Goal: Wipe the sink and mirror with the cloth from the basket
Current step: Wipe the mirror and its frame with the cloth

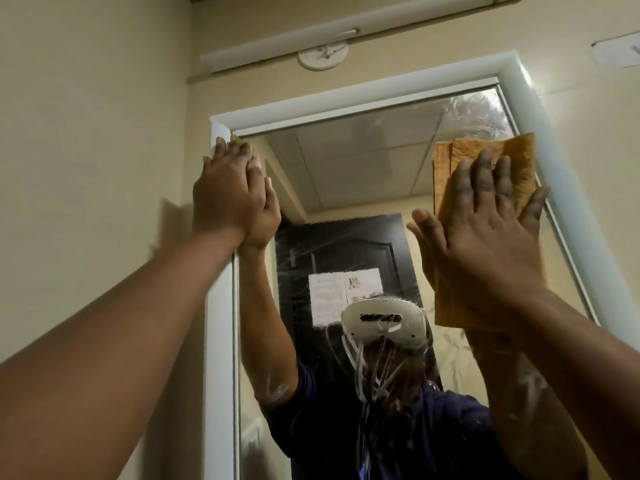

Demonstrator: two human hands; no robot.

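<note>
Right hand flat, fingers straight and spread, pressing an orange cloth against the glass near the upper right corner of the mirror. Cloth folded, upper edge showing above the fingertips, lower edge hanging below the wrist. Left hand raised too, fingers straight and together, laid against the upper left corner where glass meets the white frame; holding nothing. Fingertips reaching the top of the frame, meeting their own reflection.

Wet smears and swirls across the glass above the cloth, streaks lower down as well. Reflected in the mirror: both raised arms, a dark blue sleeve, a white headset with thin cables hanging from it, a dark door behind with a sheet of paper stuck to it, and ceiling panels.

Above the frame, on the beige wall, a round white fitting, possibly a lamp base, blurred, and a long white strip running across. Forearms filling the lower corners, hiding the lower parts of the mirror. Sink out of view.
</note>
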